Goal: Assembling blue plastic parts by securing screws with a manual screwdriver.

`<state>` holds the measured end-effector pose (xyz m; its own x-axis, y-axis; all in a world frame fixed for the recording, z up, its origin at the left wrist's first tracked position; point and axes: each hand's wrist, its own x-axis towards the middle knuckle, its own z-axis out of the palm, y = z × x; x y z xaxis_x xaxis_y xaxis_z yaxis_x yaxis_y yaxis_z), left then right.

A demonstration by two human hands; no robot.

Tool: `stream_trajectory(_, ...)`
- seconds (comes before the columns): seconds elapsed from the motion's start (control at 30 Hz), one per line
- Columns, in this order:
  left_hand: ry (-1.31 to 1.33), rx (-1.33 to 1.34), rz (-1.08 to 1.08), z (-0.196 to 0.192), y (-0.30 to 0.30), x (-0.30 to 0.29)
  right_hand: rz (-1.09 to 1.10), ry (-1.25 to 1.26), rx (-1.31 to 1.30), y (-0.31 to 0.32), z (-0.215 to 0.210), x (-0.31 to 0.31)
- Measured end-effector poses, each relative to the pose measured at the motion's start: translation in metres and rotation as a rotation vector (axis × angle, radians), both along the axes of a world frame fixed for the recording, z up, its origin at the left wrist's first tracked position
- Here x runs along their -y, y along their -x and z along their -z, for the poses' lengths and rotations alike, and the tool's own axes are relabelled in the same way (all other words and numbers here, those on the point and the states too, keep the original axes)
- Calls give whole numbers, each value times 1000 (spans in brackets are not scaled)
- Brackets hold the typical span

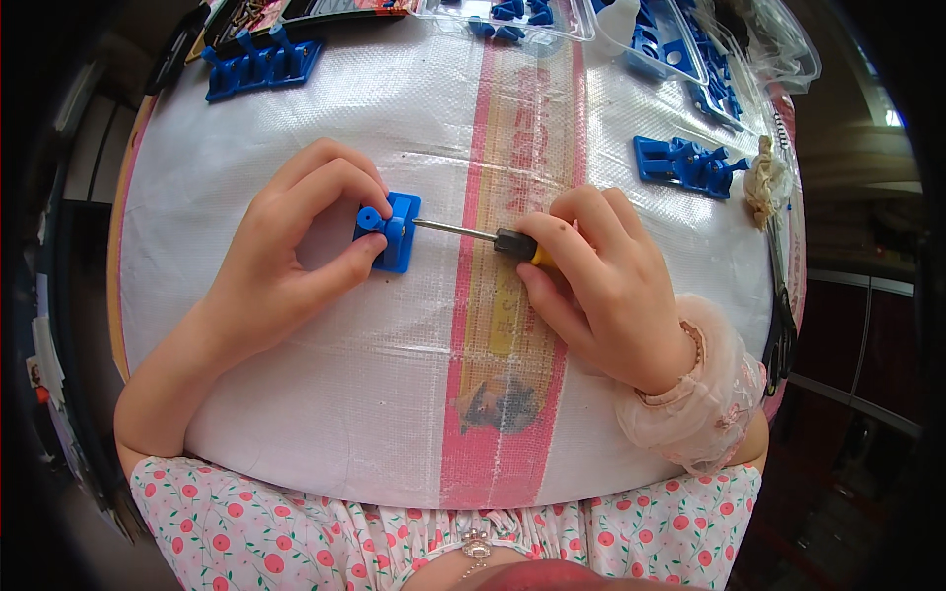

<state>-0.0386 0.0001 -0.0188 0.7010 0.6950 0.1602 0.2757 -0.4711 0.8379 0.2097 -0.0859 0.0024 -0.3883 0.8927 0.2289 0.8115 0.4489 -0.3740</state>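
My left hand (301, 241) pinches a small blue plastic part (398, 234) with a flat base and a round knob, thumb and forefinger closed about it on the table. From the right, my right hand (601, 276) grips a screwdriver (516, 243) with a black and yellow handle. Its metal shaft points left, and the tip meets the right side of the blue part or lies just at it. Whether the tip sits in a screw is too small to tell.
A woven white sheet (296, 404) with a red-edged stripe covers the table. Blue assemblies (261, 69) (687, 167) lie at far left and right. Clear trays (645, 44) of blue parts line the back. Crumpled material (765, 184) and black scissors-like handles (781, 330) lie along the right edge.
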Motion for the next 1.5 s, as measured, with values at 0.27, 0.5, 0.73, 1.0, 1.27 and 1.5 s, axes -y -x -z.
stream_trajectory(0.27,41,11,-5,0,-1,0,-43,3,-40,0,1,1)
stream_trajectory(0.5,34,5,-11,-3,-3,1,-18,-59,-34,-2,3,2)
stream_trajectory(0.73,57,14,-14,0,-4,1,-39,-98,-23,-3,6,2)
stream_trajectory(1.0,29,32,5,4,-3,-1,-25,-45,-123,-4,6,2)
stream_trajectory(1.27,23,41,1,4,-1,-1,-39,-60,-144,-2,4,1)
stream_trajectory(1.5,36,36,-5,3,-1,-1,-60,-97,-229,-4,3,3)
